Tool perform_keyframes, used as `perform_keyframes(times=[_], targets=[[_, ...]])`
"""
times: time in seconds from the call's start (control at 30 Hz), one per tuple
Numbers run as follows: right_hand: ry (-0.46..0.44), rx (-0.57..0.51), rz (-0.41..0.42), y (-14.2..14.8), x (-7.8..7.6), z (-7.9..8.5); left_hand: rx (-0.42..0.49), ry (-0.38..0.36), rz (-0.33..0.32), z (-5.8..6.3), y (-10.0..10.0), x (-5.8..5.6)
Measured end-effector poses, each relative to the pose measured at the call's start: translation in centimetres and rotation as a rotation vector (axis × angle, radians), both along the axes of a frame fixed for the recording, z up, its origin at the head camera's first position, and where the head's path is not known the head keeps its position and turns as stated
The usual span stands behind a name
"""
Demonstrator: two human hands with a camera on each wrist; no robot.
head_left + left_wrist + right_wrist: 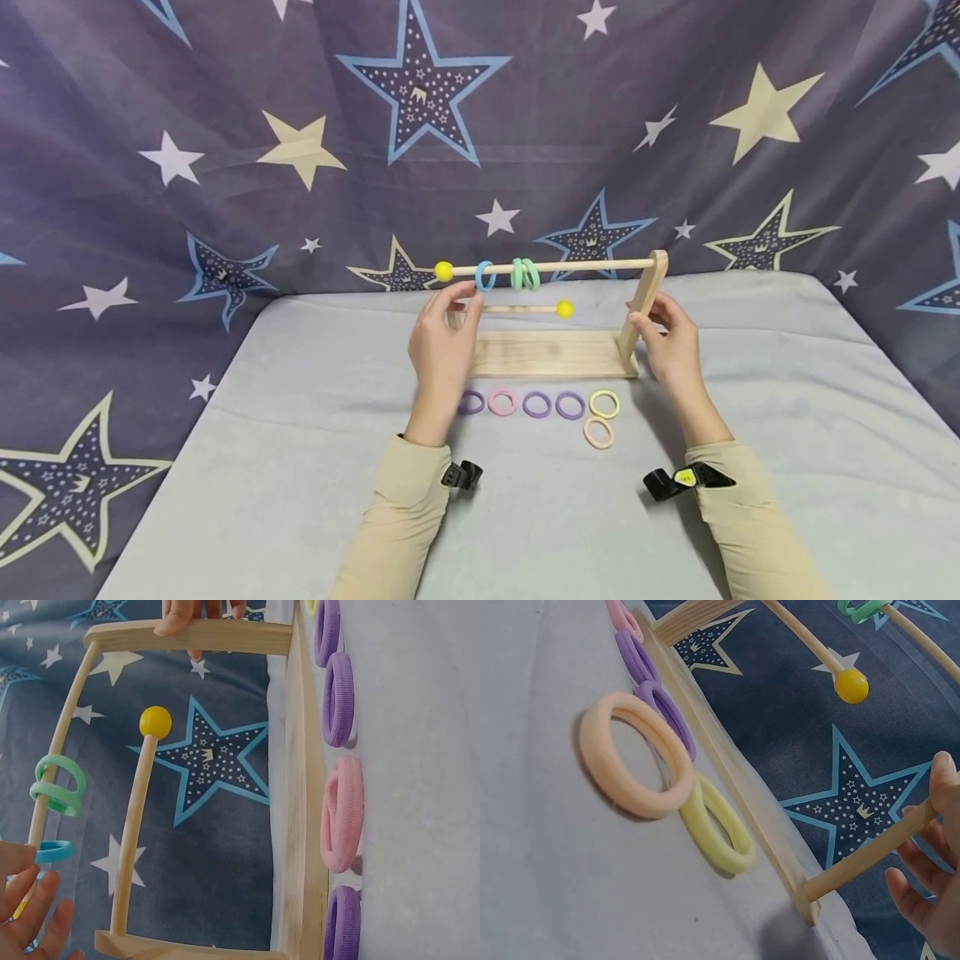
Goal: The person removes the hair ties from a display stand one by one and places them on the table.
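A wooden stand (547, 354) carries two rods tipped with yellow balls. Around its upper rod (585, 265) hang a blue hair tie (485, 277) and two green hair ties (525, 274), the blue one nearer the ball end. My left hand (444, 337) pinches the blue hair tie at the rod, thumb and index fingertip right at its lower edge. With thumb and fingers on either side, my right hand (673, 337) grips the stand's right upright (870, 855). The lower rod (131, 832) bears no ties; its left end is partly behind my left hand in the head view.
On the grey cloth (525, 517) before the stand lies a row of hair ties: several purple (570, 406), one pink (502, 403) and one yellow (604, 404). A peach hair tie (598, 432) lies just in front of the yellow one. Behind hangs a star-patterned curtain (525, 108).
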State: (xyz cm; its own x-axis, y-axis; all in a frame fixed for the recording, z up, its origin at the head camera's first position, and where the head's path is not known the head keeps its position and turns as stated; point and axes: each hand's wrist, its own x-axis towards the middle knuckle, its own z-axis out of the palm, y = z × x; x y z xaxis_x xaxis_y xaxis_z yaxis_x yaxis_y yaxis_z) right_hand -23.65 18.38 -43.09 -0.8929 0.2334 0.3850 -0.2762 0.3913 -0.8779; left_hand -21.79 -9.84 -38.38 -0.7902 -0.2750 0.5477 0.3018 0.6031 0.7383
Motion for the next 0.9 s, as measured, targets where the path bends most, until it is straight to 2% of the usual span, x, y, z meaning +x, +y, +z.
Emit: perform_keyframes(times=[0.37,0.73,0.9], targets=[[0.001,0.019,-0.011,0.32,-0.06,0.03,0.049,-0.101,-0.058,0.27,0.84,-0.25],[0.007,0.021,-0.006,0.42,-0.17,0.15,0.053,-0.095,-0.038,0.02,0.86,-0.83],[0.002,0.013,-0.002,0.21,-0.21,0.03,0.036,-0.073,-0.005,0.16,0.85,-0.99]])
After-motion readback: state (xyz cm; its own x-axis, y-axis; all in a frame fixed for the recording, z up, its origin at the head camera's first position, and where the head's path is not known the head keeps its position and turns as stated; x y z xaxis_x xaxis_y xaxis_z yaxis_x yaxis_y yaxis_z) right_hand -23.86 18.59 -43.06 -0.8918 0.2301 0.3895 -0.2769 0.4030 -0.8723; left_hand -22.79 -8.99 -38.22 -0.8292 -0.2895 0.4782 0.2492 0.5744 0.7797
